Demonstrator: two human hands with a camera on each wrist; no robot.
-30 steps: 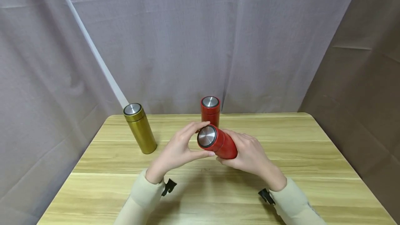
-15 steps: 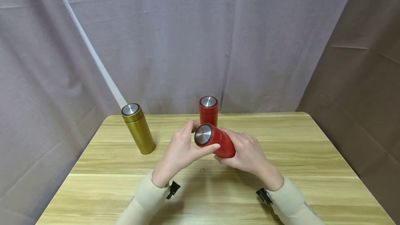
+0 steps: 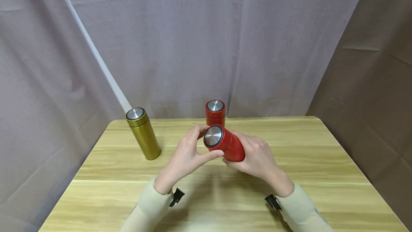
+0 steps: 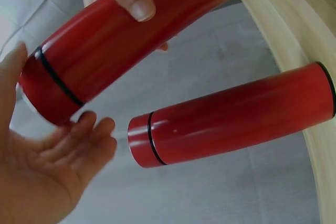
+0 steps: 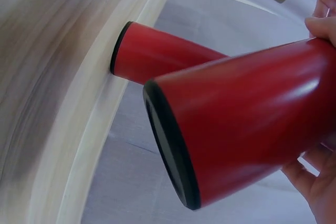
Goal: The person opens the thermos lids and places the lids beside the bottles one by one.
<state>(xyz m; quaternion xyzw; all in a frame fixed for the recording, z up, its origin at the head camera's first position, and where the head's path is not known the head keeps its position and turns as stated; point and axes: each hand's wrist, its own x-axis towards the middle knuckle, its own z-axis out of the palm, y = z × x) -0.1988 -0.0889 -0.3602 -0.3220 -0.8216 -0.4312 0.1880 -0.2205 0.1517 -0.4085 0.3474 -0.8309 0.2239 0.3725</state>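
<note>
A red thermos bottle (image 3: 235, 149) with a silver-topped lid (image 3: 214, 136) is held tilted above the table, its base visible and lifted off the wood in the right wrist view. My right hand (image 3: 257, 155) grips its body from the right. Around the lid end curves my left hand (image 3: 185, 156), the thumb against one side and the curled fingertips right at the other edge in the left wrist view. A black seam (image 4: 58, 80) runs between lid and body. Behind, a second red thermos bottle (image 4: 236, 116) stands upright, partly hidden in the head view.
A gold thermos bottle (image 3: 145, 135) stands upright at the left of the wooden table (image 3: 315, 167). Grey curtains (image 3: 180, 46) hang behind the table and along its sides. Both sleeves carry a small black clip (image 3: 176, 197) near the wrist.
My left thumb has slid further along the lid's side, and the index finger has gone from the lid's upper rim to behind it. The right hand keeps its grip, nearly still.
</note>
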